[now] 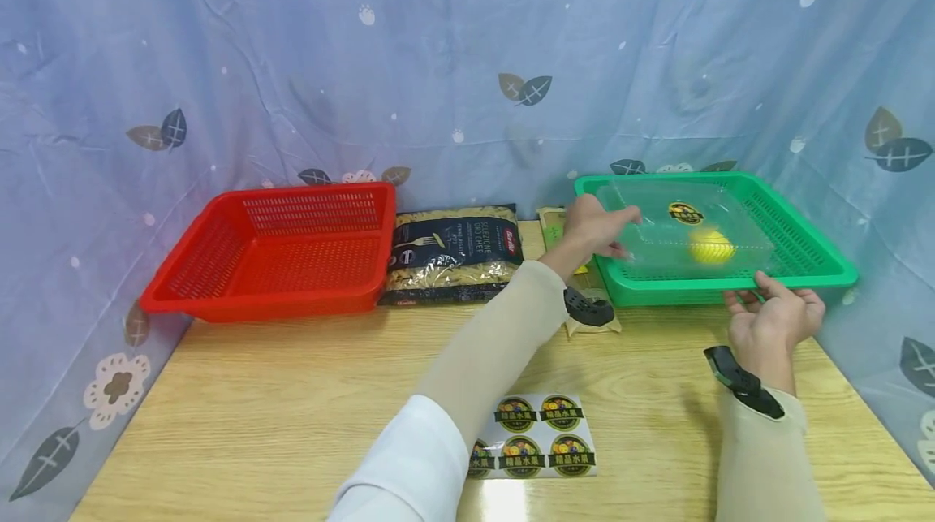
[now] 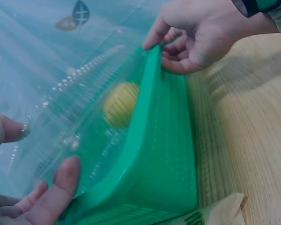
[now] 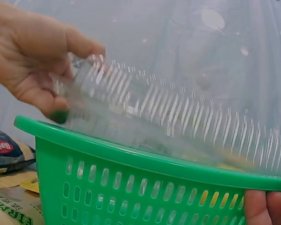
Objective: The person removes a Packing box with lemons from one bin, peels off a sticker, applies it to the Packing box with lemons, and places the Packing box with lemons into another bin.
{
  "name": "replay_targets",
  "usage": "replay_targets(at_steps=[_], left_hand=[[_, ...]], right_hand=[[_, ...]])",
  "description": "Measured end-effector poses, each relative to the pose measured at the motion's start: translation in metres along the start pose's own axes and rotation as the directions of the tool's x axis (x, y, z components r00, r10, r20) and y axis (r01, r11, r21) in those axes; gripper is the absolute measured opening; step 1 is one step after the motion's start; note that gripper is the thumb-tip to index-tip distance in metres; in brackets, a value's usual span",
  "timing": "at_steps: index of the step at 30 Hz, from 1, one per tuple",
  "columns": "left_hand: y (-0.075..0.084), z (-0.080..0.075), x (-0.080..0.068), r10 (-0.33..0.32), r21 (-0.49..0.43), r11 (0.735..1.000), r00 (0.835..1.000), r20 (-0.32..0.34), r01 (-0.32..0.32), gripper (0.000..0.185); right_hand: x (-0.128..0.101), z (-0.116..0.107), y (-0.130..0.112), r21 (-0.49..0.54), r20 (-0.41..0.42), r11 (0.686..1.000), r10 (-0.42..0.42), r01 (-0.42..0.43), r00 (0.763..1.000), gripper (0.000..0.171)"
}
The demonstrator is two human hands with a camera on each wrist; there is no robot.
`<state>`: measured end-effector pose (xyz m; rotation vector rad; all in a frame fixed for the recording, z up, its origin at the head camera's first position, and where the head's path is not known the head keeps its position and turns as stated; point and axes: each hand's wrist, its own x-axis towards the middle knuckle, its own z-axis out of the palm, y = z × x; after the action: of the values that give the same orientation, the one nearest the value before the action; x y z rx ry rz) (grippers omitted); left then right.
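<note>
Fingers of left hand (image 1: 595,230) curl round clear plastic box (image 1: 682,234) w/ yellow fruit (image 1: 711,246) inside, over green basket (image 1: 803,262); right hand (image 1: 774,319) pinches basket's front rim.

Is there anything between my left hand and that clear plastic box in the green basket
Nothing visible. The left hand already grips the clear plastic box at its left end, inside the green basket. The right hand holds the basket's near rim.
</note>
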<state>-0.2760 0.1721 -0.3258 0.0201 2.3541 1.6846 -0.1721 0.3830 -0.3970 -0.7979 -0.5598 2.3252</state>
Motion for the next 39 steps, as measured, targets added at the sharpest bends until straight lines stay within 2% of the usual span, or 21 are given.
replay_targets(at_steps=[2, 7, 11, 14, 17, 20, 22, 25, 28, 32, 36, 39], left_hand=[[-0.001, 0.004, 0.001, 0.0, 0.031, 1.0, 1.0, 0.002, 0.0, 0.05], [-0.005, 0.01, 0.002, 0.021, 0.063, 0.998, 0.998, 0.058, -0.025, 0.054], [-0.007, 0.016, 0.002, 0.039, 0.189, 0.98, 0.995, 0.095, -0.056, 0.059], [-0.008, 0.019, 0.003, 0.067, 0.317, 0.943, 0.99, 0.124, -0.103, 0.061], [-0.009, 0.02, 0.004, 0.126, 0.423, 0.89, 0.983, 0.133, -0.171, 0.059], [-0.009, 0.02, 0.004, 0.178, 0.486, 0.847, 0.976, 0.123, -0.216, 0.053], [-0.009, 0.019, 0.005, 0.2, 0.507, 0.83, 0.973, 0.116, -0.231, 0.051], [-0.008, 0.018, 0.007, 0.196, 0.489, 0.841, 0.973, 0.125, -0.233, 0.052], [-0.008, 0.017, 0.008, 0.186, 0.433, 0.872, 0.973, 0.135, -0.227, 0.051], [-0.013, 0.014, 0.003, 0.186, 0.35, 0.91, 0.973, 0.136, -0.223, 0.022], [-0.024, 0.006, -0.006, 0.215, 0.286, 0.927, 0.969, 0.124, -0.242, 0.053], [-0.032, -0.002, -0.012, 0.281, 0.247, 0.923, 0.955, 0.096, -0.296, 0.049]], right_hand=[[0.0, 0.0, -0.001, 0.004, -0.007, 1.0, 0.006, -0.006, 1.0, 0.044], [0.0, -0.002, -0.003, 0.012, -0.04, 0.999, 0.032, -0.032, 0.999, 0.043], [-0.001, -0.004, -0.003, 0.003, -0.054, 1.0, 0.03, -0.03, 0.998, 0.043], [-0.002, -0.006, -0.001, 0.012, -0.057, 1.0, 0.014, -0.013, 0.998, 0.044], [-0.002, -0.007, 0.002, 0.03, -0.055, 1.0, -0.007, 0.009, 0.998, 0.045], [-0.002, -0.006, 0.005, 0.043, -0.057, 0.998, -0.032, 0.035, 0.998, 0.045], [-0.001, -0.004, 0.006, 0.047, -0.059, 0.998, -0.047, 0.05, 0.997, 0.044], [0.0, -0.001, 0.006, 0.056, -0.055, 0.996, -0.06, 0.063, 0.997, 0.045], [0.0, 0.002, 0.004, 0.05, -0.045, 0.997, -0.061, 0.063, 0.997, 0.047], [-0.005, 0.001, 0.001, -0.027, -0.061, 0.999, -0.047, 0.046, 0.997, 0.053], [-0.012, -0.001, -0.004, -0.141, -0.082, 0.99, -0.03, 0.018, 0.996, 0.054], [-0.017, 0.002, -0.009, -0.229, -0.085, 0.973, -0.061, 0.04, 0.995, 0.053]])
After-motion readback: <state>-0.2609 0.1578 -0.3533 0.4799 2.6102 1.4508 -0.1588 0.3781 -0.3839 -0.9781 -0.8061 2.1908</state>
